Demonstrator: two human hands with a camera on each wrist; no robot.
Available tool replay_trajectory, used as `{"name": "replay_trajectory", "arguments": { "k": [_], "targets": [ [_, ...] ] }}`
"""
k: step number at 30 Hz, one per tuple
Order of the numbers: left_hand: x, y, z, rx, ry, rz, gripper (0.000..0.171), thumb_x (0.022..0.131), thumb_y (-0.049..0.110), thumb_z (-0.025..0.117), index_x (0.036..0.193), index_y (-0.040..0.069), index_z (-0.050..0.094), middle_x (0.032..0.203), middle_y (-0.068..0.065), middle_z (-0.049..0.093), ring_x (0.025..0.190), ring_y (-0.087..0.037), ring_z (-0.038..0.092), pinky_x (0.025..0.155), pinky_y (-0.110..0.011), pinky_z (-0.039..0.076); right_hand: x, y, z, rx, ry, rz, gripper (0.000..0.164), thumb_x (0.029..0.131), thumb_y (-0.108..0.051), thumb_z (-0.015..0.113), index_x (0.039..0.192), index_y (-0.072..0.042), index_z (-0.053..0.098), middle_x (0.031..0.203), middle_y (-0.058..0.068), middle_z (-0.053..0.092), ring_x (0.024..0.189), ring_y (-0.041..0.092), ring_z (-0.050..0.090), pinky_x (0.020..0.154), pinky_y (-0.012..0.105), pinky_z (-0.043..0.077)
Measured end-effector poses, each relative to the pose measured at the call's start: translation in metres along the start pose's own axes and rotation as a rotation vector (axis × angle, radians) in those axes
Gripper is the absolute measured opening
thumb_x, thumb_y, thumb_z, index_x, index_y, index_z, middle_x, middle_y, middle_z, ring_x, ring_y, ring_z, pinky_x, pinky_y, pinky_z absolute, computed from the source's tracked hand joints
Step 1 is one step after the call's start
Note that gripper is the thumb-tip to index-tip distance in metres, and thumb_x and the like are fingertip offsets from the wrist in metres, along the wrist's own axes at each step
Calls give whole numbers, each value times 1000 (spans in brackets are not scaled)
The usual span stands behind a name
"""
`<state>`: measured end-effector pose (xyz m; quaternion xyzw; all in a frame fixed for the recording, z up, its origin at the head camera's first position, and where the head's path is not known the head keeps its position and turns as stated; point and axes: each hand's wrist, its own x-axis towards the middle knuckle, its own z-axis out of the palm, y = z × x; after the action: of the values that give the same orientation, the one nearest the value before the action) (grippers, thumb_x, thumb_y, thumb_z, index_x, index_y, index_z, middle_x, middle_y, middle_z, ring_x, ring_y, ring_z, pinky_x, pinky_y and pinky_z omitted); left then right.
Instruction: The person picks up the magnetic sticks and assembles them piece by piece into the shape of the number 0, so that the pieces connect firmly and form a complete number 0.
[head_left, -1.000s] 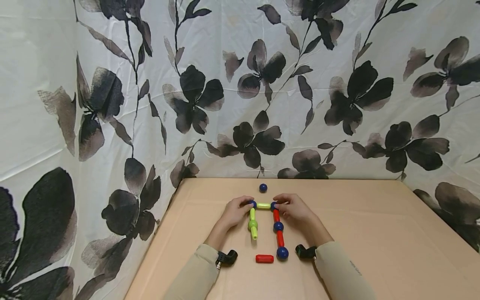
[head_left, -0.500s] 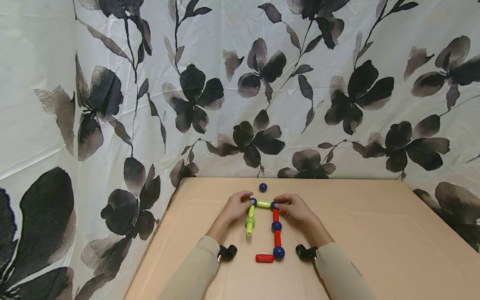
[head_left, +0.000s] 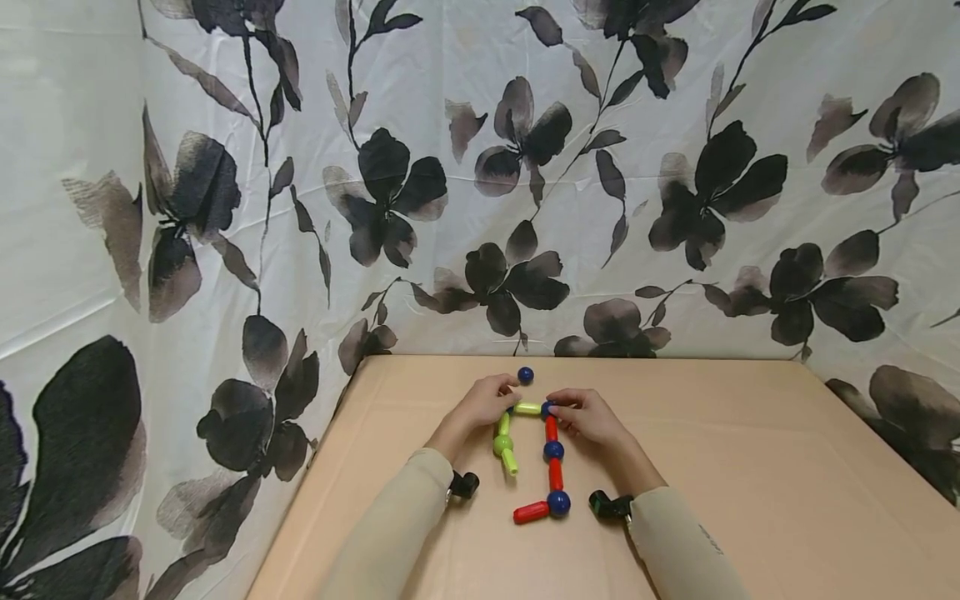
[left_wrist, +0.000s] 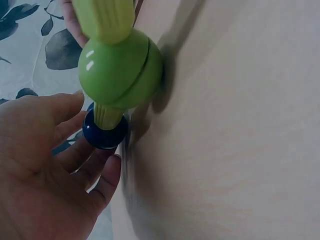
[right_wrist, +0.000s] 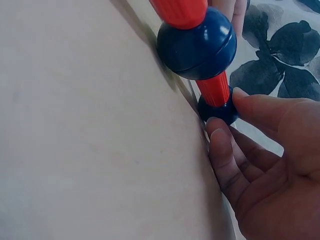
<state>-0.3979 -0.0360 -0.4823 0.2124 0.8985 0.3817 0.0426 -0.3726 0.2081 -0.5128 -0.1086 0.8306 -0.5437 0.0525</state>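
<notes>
A frame of toy rods and balls lies on the table. My left hand [head_left: 486, 402] holds its left corner, a blue ball [left_wrist: 105, 136], fingers curled behind it. From there a green chain hangs toward me: a rod, a green ball [head_left: 503, 444] and a bent lower rod [head_left: 510, 462]. A green rod [head_left: 528, 409] joins the two corners. My right hand [head_left: 592, 415] pinches the right corner's blue ball [head_left: 548, 409] between thumb and fingers. Below it run red rods [head_left: 556, 475] and blue balls, ending in a larger-looking blue ball [head_left: 558, 503] with a red rod [head_left: 531, 512] against its left side.
One loose blue ball [head_left: 526, 375] sits near the table's back edge, close to my left fingertips. Behind the table [head_left: 720, 450] hangs a flower-printed cloth [head_left: 637, 208]. Both wrists wear small black cameras.
My left hand has shifted right and back, partly covering its corner ball. The lower green rod has swung. The front red rod, first apart from the end blue ball, now meets it at a tilt.
</notes>
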Motion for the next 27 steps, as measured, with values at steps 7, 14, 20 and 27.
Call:
{"name": "replay_trajectory", "arguments": {
  "k": [7, 14, 20, 27],
  "targets": [
    [7, -1, 3, 48, 48, 5, 43, 107, 23, 58, 145, 4, 56, 138, -20, 60, 124, -33, 61, 106, -49, 50, 1, 0, 1, -10, 6, 5, 32, 102, -12, 67, 131, 1, 68, 100, 14, 70, 74, 20, 62, 62, 25, 56],
    [18, 7, 7, 266, 36, 42, 59, 108, 26, 55, 162, 10, 36, 168, -17, 31, 151, -37, 39, 122, -52, 36, 1, 1, 0, -14, 8, -28, 33, 102, -13, 67, 131, 4, 68, 99, 17, 70, 72, 19, 61, 59, 25, 56],
    [21, 15, 9, 467, -63, 99, 62, 110, 30, 51, 166, 15, 28, 175, -8, 14, 155, -32, 35, 118, -52, 41, 2, 2, 0, -7, 5, -20, 34, 102, -14, 68, 132, 3, 67, 100, 15, 70, 71, 17, 62, 59, 25, 56],
    [22, 15, 14, 478, -81, 113, 54, 111, 28, 47, 163, 15, 36, 169, -9, 31, 151, -31, 39, 119, -51, 39, 1, 0, 0, 20, -18, -15, 33, 103, -12, 65, 132, 4, 66, 101, 15, 70, 73, 20, 61, 60, 26, 55]
  ]
}}
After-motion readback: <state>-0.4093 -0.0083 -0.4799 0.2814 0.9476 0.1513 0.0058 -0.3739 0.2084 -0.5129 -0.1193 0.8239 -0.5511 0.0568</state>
